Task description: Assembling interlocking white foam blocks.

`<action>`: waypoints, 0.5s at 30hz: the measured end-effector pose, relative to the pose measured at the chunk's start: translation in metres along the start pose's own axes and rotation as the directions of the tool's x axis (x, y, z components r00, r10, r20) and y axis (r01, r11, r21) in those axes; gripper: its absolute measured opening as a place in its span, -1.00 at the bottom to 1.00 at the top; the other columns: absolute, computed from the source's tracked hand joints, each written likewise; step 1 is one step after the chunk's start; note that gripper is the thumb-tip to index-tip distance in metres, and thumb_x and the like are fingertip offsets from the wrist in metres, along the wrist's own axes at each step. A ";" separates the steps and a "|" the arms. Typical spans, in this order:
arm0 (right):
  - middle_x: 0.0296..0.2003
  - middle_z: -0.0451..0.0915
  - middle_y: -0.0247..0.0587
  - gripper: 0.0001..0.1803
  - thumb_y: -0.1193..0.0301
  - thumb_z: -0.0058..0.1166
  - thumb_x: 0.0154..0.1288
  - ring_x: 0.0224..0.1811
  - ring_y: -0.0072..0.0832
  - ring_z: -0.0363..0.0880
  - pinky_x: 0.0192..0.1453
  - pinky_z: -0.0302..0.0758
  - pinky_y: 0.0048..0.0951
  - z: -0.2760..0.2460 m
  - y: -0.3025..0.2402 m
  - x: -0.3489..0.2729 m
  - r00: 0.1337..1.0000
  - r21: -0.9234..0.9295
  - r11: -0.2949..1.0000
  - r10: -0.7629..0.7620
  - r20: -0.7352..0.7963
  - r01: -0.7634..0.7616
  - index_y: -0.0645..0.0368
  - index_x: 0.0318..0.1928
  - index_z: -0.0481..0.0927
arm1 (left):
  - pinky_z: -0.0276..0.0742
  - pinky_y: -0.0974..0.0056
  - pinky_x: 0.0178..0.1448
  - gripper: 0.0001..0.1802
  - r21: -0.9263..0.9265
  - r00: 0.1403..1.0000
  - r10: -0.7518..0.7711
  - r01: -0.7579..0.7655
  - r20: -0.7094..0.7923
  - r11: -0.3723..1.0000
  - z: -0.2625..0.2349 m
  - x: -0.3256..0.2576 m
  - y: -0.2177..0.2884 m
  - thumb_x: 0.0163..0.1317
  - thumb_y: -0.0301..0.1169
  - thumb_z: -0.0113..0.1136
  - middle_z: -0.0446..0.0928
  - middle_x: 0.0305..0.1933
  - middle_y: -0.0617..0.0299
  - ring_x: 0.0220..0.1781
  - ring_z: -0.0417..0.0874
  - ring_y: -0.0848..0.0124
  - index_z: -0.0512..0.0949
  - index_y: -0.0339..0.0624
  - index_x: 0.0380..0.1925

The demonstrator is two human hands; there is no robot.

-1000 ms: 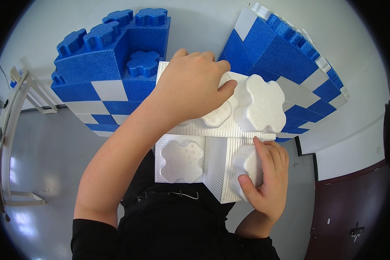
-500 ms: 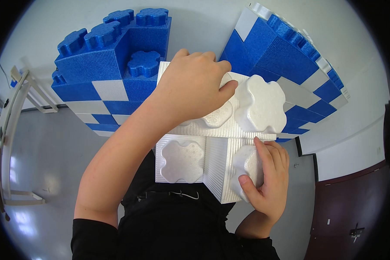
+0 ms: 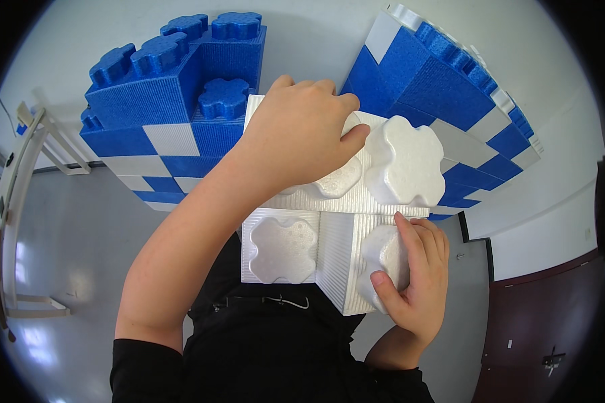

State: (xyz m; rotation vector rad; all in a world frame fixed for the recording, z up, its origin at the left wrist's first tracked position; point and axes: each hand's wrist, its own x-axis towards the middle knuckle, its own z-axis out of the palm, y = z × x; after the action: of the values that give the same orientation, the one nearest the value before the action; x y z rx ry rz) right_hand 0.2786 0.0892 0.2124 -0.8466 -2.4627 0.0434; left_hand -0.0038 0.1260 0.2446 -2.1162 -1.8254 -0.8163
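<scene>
Large white foam building blocks with ridged sides and rounded clover-shaped studs are stacked in front of my body. My left hand (image 3: 306,131) lies over the upper white block (image 3: 371,195), fingers curled down around one of its studs; the fingertips are partly hidden. To the right of that hand, a tall white stud (image 3: 413,158) stands bare. Lower and nearer, my right hand (image 3: 420,279) grips the stud (image 3: 385,252) of a white block (image 3: 337,258), thumb on the near side and fingers over the right. A lower white stud (image 3: 284,250) shows at left.
A blue-and-white block wall (image 3: 138,104) with blue studs rises at the far left; another block wall (image 3: 413,70) angles off at the far right. A white frame stand (image 3: 13,201) is at the left edge, and a dark red door (image 3: 534,329) at lower right.
</scene>
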 end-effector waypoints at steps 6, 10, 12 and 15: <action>0.07 0.62 0.09 -0.18 -0.05 0.29 0.27 0.21 0.11 0.52 0.43 0.30 0.13 0.000 0.000 0.000 1.000 -0.003 1.000 -0.003 -0.001 0.003 0.35 0.33 0.58 | 0.57 0.01 0.02 -0.59 -0.006 0.977 0.097 -0.100 -0.192 0.995 0.009 -0.001 -0.005 0.43 -0.07 0.25 0.71 -0.37 0.03 -0.31 0.77 0.14 0.81 -0.22 -0.17; 0.07 0.62 0.09 -0.18 -0.04 0.29 0.26 0.21 0.11 0.52 0.43 0.30 0.13 0.001 0.000 -0.001 1.000 -0.009 1.000 -0.005 -0.004 0.005 0.35 0.33 0.58 | 0.54 0.01 0.24 -0.60 -0.007 1.000 0.004 -0.004 -0.010 1.000 0.001 -0.001 -0.001 0.44 -0.09 0.22 0.75 -0.10 0.02 -0.07 0.78 0.07 0.79 -0.11 0.03; 0.07 0.62 0.09 -0.18 -0.04 0.29 0.25 0.21 0.11 0.52 0.43 0.31 0.13 0.000 -0.001 0.000 1.000 -0.005 1.000 -0.005 -0.005 0.005 0.35 0.33 0.59 | 0.54 0.01 0.24 -0.60 -0.006 1.000 0.005 -0.005 -0.012 1.000 0.000 -0.001 -0.001 0.44 -0.09 0.22 0.75 -0.10 0.01 -0.07 0.78 0.08 0.79 -0.11 0.03; 0.07 0.62 0.09 -0.18 -0.03 0.30 0.24 0.21 0.11 0.52 0.43 0.31 0.13 0.000 -0.001 0.000 1.000 -0.001 1.000 -0.002 -0.005 0.002 0.35 0.33 0.59 | 0.54 0.01 0.23 -0.60 0.004 1.000 0.007 -0.007 -0.009 1.000 0.000 -0.001 -0.001 0.44 -0.09 0.22 0.75 -0.10 0.01 -0.07 0.78 0.08 0.79 -0.11 0.02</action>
State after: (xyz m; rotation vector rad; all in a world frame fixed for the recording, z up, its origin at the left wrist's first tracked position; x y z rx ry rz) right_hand 0.2780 0.0883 0.2126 -0.8437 -2.4588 0.0391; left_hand -0.0046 0.1255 0.2438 -2.1118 -1.8126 -0.8187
